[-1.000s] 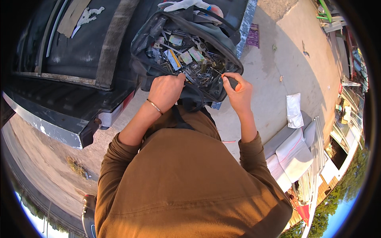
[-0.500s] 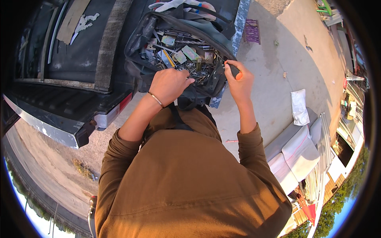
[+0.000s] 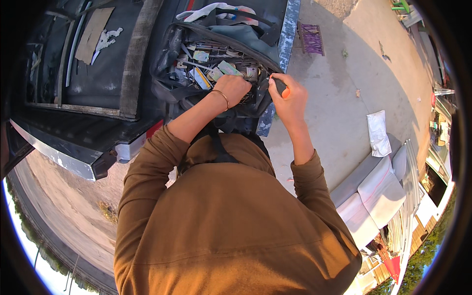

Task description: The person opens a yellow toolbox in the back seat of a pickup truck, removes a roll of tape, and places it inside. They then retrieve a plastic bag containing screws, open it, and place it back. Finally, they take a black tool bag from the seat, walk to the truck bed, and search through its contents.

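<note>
A dark tool bag (image 3: 162,73) gapes wide, full of drill bits, small packets and loose metal hardware (image 3: 223,53). My left hand (image 3: 233,89), a thin bracelet at its wrist, reaches over the bag's near side into the contents. Its fingers are curled, with the tips hidden, so I cannot make out what they hold. At the bag's right rim my right hand (image 3: 291,101) is closed in a pinch of thumb and forefinger. A spot of orange shows in its grip, but what it holds is unclear. A yellow-and-white strip (image 3: 202,77) lies left of my left hand.
The bag rests at the edge of a dark truck bed (image 3: 105,59). Behind it lie white gloves (image 3: 216,11). A cardboard piece (image 3: 93,34) is farther left. On the ground to the right are a purple slatted object (image 3: 310,39), a white sack (image 3: 378,132) and a grey sofa (image 3: 376,189).
My left hand has moved right and slightly up, deeper over the hardware and closer to my right hand. The right hand keeps its pinch at the bag's rim. The view has shifted slightly.
</note>
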Demonstrator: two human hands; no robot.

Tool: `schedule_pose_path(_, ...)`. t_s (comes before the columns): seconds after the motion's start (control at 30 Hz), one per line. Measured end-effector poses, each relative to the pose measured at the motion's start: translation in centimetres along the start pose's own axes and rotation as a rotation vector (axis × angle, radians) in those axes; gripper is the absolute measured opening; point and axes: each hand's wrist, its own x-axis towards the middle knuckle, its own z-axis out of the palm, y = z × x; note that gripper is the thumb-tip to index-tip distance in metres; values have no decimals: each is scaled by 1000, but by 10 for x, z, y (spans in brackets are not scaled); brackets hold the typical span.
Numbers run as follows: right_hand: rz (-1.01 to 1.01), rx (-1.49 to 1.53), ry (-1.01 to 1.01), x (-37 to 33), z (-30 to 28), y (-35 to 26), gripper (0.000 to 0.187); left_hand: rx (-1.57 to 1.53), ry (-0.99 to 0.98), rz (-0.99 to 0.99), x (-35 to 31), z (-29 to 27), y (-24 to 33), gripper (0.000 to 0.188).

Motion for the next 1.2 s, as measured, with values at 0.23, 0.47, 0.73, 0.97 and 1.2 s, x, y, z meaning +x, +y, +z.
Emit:
schedule_pose_path(0.23, 44, -20, -75, -15, 3, -2, 15, 174, 28, 154, 14, 7, -12, 12)
schedule_pose_path(0.47, 157, -218, -58, -19, -27, -11, 14, 168, 264, 40, 13, -22, -45, 8)
schedule_pose_path(0.73, 279, -77, -44, -20, -17, -9, 13, -21, 410, -114, 21, -14, -50, 13)
schedule_pose_path(0.97, 288, 167, -31, -24, -13, -8, 12, -9, 272, 110, 22, 11, -34, 15)
schedule_pose_path(1.2, 242, 52, 37, -19, 10, 4, 13, -6, 235, -46, 20, 4, -41, 27)
